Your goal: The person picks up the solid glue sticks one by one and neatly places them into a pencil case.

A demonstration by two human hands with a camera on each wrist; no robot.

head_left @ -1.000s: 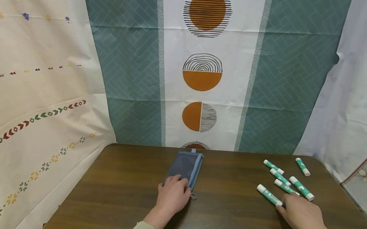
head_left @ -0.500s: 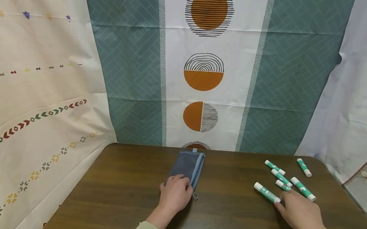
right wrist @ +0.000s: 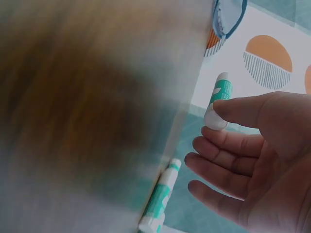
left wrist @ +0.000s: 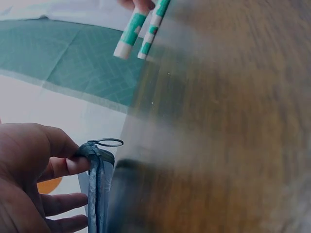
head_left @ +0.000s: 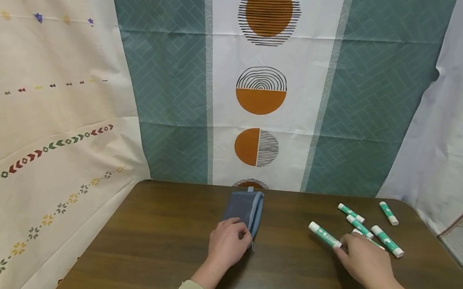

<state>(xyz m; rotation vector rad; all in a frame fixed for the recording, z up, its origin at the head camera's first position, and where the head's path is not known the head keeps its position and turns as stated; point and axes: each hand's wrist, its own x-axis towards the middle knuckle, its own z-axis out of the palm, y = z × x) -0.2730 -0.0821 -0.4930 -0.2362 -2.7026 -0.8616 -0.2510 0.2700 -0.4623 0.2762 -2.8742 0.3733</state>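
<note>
My left hand (head_left: 228,243) pinches the near end of a blue-grey zippered pouch (head_left: 242,207) between thumb and index finger. In the left wrist view, the zipper edge (left wrist: 99,194) faces up and a ring-shaped pull (left wrist: 109,142) sticks out beside the fingertips. The pouch lies toward the back of the table with its zipped side to the right. On the right, my right hand (head_left: 366,262) holds a green and white glue stick (head_left: 325,235) by one end. The right wrist view shows thumb and index finger on its white end, the other fingers loosely bent.
Several more glue sticks (head_left: 386,241) lie loosely grouped just beyond my right hand, one glue stick (head_left: 388,213) farther off near the back right corner. A brown wooden table (head_left: 145,251) bears everything. Patterned cloths (head_left: 169,81) hang behind it and at both sides.
My right hand has moved left with the glue stick, away from the others. My left hand's grip on the pouch's near end has shifted, and the zipped side has turned upward a little.
</note>
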